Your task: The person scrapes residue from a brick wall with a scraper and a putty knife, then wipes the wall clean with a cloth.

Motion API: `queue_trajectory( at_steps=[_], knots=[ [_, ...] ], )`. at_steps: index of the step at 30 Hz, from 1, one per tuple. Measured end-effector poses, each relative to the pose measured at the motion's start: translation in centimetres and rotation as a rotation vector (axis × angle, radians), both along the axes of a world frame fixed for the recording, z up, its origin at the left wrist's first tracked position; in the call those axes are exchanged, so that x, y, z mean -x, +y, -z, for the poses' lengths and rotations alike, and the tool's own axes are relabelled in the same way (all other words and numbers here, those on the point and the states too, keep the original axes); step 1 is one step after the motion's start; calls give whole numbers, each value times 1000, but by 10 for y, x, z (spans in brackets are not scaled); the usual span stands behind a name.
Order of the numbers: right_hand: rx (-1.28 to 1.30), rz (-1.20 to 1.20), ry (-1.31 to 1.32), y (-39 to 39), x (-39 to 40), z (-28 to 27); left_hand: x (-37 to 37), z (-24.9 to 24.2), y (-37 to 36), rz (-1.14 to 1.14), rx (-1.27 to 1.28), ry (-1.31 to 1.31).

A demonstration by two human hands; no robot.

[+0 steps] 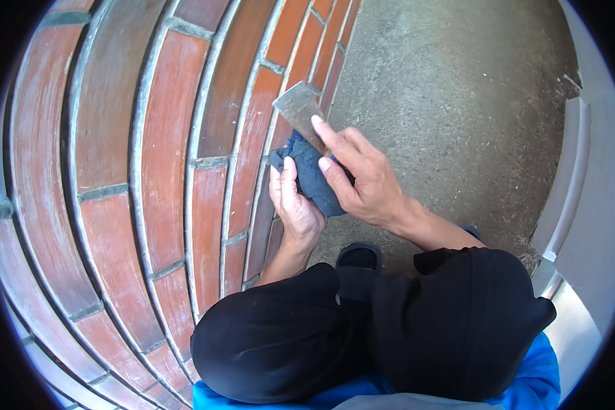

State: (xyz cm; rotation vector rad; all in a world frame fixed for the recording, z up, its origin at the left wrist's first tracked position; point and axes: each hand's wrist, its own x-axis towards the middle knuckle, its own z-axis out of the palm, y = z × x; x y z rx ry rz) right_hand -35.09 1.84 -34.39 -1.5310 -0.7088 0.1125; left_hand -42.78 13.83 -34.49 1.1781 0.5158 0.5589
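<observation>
My right hand (pixel 367 176) grips a scraper (pixel 298 108) with a flat, wide metal blade. The index finger lies along the blade, and the scraper's handle is hidden by the hand and the cloth. Bunched against the lower part of the blade is a dark blue cloth (pixel 316 181). My left hand (pixel 299 210) holds this cloth from below, its fingers closed around it and the thumb hidden from view. Both hands are close together in front of the brick wall (pixel 167 109), with the blade's wide end pointing up and left.
Red-brown bricks with grey mortar joints fill the left side. A rough concrete floor (pixel 451 102) stretches away on the right, ending at a pale raised edge (pixel 568 171). My bent knees in black trousers (pixel 273 342) and a dark shoe (pixel 359 256) are below the hands.
</observation>
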Motion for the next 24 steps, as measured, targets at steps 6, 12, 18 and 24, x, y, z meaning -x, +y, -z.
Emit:
queue_trajectory(
  at_steps=[6,12,18,24],
  knots=[
    [3,-85,-68,12,13,-7,4,-4,0,-48,-162,20],
    [-17,-122,-42,22,21,-11,16,0,11,-2,-310,7],
    [-54,-130,-54,36,25,-7,18,-6,11,-42,-301,33],
    [-77,-105,-19,39,30,-14,25,3,17,-70,-939,174]
  ],
)
